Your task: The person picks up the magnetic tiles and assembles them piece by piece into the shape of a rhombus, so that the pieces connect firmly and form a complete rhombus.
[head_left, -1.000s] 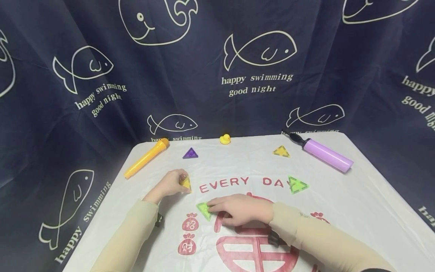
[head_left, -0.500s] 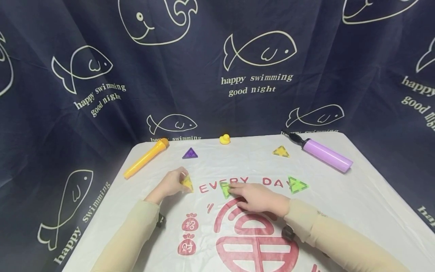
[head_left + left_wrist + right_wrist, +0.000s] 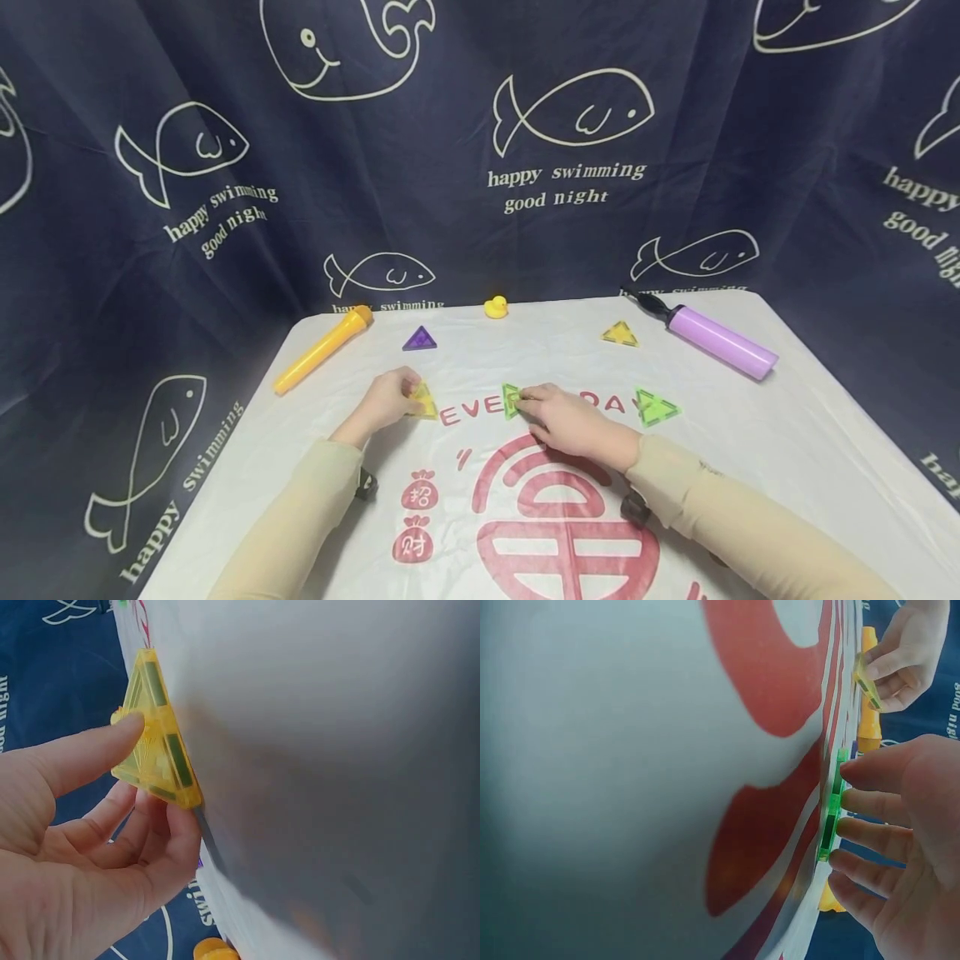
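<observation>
In the left wrist view my left hand pinches a yellow translucent triangular magnetic tile, thumb on its face and fingers behind. The tile is tilted, its long edge close over the white tablecloth. To the right of it my right hand rests its fingertips on a green triangular magnetic tile, which lies flat over the printed lettering. In the right wrist view the thumb and fingers are spread along the green tile, partly covering it.
Another green tile lies to the right, a second yellow tile farther back, and a purple tile at back left. A yellow rubber duck, an orange toy microphone and a purple hand pump line the table's edges.
My right hand has moved the green tile away from me and to the right, turning it. My left hand has shifted slightly right with the yellow tile.
</observation>
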Available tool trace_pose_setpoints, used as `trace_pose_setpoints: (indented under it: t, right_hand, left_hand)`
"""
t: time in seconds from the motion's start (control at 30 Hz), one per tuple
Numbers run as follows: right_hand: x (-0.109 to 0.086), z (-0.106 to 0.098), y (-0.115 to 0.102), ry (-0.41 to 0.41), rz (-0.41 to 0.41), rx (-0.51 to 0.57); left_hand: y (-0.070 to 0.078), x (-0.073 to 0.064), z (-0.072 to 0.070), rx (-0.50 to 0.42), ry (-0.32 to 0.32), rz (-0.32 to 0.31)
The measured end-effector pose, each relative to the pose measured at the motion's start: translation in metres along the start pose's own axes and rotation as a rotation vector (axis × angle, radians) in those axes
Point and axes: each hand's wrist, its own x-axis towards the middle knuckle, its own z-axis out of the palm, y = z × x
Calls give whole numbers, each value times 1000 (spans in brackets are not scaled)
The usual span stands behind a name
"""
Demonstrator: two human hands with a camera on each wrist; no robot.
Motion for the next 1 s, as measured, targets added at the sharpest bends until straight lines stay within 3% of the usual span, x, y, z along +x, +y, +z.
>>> trace_pose_setpoints:
  t: [0.1, 0.33, 0.57, 1.0]
  right_hand:
    - [3, -1, 3, 15, 7, 32]
    - [16, 0, 10, 28, 111, 147]
    - [29, 4, 11, 62, 156, 169]
    - [42, 5, 7, 52, 285, 220]
  left_hand:
    - [5, 3, 2, -16, 1, -1]
    - [11, 7, 12, -81, -5, 20]
    - [23, 8, 19, -92, 6, 72]
    - [43, 24, 38, -113, 52, 23]
